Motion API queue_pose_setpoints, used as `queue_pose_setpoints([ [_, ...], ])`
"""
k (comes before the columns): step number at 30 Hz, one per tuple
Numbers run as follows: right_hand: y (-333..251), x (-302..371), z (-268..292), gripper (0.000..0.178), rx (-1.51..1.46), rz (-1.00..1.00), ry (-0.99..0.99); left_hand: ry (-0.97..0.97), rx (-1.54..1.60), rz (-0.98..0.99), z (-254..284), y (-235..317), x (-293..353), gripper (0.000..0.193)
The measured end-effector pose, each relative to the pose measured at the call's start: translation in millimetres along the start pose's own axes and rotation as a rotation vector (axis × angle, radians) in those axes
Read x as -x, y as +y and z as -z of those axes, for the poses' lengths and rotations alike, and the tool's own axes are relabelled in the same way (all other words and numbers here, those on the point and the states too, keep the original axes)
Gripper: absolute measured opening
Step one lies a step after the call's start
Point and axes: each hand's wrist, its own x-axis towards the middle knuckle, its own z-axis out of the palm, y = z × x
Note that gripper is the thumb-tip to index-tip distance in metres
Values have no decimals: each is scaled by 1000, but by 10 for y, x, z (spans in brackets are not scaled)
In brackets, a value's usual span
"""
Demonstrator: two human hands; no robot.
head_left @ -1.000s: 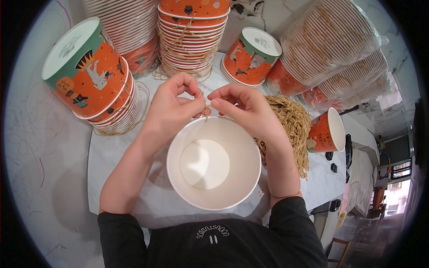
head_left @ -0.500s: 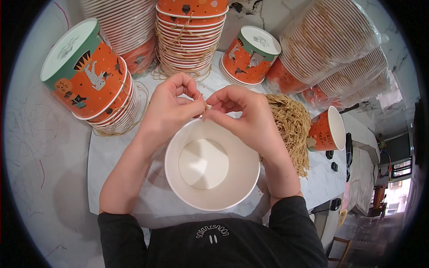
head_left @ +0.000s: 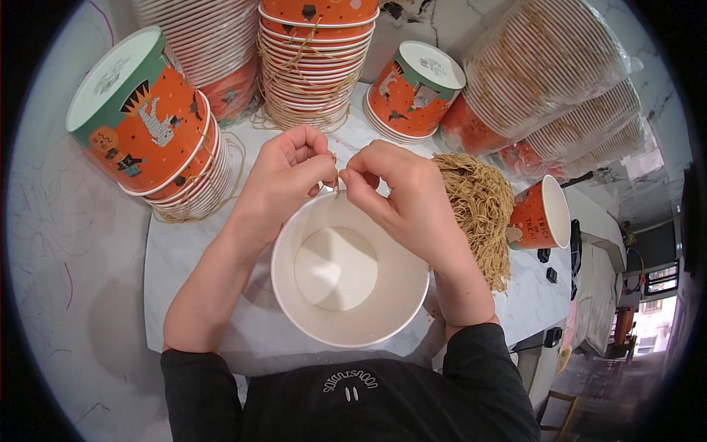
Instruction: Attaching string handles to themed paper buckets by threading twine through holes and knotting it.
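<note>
A large paper bucket (head_left: 401, 295) with a white inside stands before me, its mouth facing up. At its far rim both my hands work close together on a thin tan cord (head_left: 337, 182), of which only a short piece shows. My left hand (head_left: 294, 169) is closed, thumb against curled fingers, with the cord at its fingertips. My right hand (head_left: 398, 188) pinches at the cord from the other side, thumb and forefinger pressed together. The fingers hide most of the cord and where it meets the bucket. Beside my right wrist lies a heap of tan cords (head_left: 479, 214).
Upside-down orange and green buckets (head_left: 158, 125) are stacked at the left, with a corded stack (head_left: 313, 74) behind my hands and a shorter stack (head_left: 412, 96) right of it. Plastic-wrapped stacks (head_left: 541, 66) fill the back right. An orange paper cup (head_left: 541, 214) lies tipped at the right.
My fingertips have drawn slightly apart, leaving a small gap with a bit of cord in it. My right hand has turned a little and its fingers have curled in. The bucket stays put.
</note>
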Motion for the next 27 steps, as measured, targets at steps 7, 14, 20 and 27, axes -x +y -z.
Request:
queue_pose_setpoints([
  [7, 56, -4, -22, 13, 96, 111, -3, -28, -24, 16, 51, 36, 7, 12],
  [14, 40, -14, -20, 9, -12, 59, -10, -13, -57, -88, 45, -80, -33, 17],
  [20, 45, -14, 11, 11, -99, -85, -20, 70, -30, -124, -88, 3, 11, 15],
  [27, 52, -25, -19, 11, -145, -47, 9, 40, -132, -146, 37, -36, -21, 14],
])
